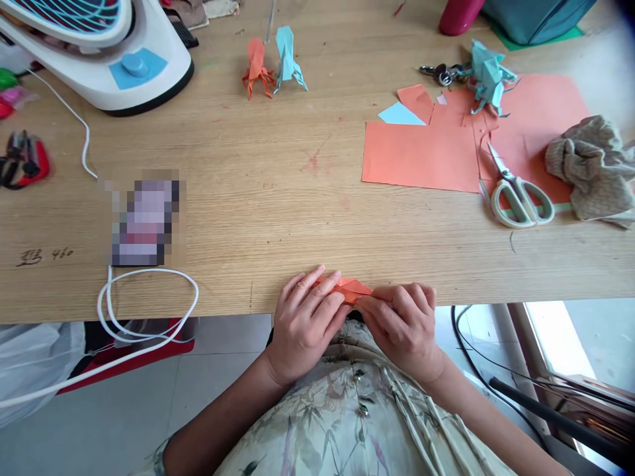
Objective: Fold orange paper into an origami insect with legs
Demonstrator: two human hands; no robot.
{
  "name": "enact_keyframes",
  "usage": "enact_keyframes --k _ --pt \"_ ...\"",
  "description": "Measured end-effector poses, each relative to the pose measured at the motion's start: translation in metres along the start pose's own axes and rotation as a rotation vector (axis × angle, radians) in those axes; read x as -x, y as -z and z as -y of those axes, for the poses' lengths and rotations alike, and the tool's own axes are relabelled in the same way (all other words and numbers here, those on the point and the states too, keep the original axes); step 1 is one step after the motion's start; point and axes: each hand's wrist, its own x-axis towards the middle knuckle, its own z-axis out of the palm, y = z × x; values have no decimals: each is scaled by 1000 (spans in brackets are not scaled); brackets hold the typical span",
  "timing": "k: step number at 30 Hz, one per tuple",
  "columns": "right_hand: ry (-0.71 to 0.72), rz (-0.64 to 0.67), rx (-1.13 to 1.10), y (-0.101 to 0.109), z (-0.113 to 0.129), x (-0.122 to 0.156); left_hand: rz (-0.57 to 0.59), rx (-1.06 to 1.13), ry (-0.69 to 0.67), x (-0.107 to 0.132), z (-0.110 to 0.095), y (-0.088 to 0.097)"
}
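- Folded orange paper point(353, 289): lies between the two hands at the near edge of the table point(248, 218); whether the wood supports it is unclear.
- Left hand point(308, 324): fingers extended close together over the paper's left part, thumb near its middle, apparently to keep the folds flat.
- Right hand point(407, 324): fingers curled, pinching the paper's right end between thumb and forefinger, probably for finer control of the narrow tip.
- Orange sheet point(417, 155): flat beyond the right hand, well apart, seemingly set aside to leave working room.
- Scissors point(518, 198): beyond and right of the right hand, partly over orange paper, handles toward the person, presumably for easy reach.
- Orange figure point(256, 66) and blue figure point(286, 59): stand side by side far beyond the left hand, perhaps as models.
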Motion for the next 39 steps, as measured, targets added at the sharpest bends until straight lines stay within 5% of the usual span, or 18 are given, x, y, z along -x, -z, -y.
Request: enact_keyframes --k 20,32,39 --pt "-137 137 -12 0 0 -14 92 86 -5 -24 8 3" --pt "-236 21 -34 17 -13 5 138 141 54 -27 9 5" --pt "-199 92 -53 12 -5 -4 141 184 57 -29 9 7"
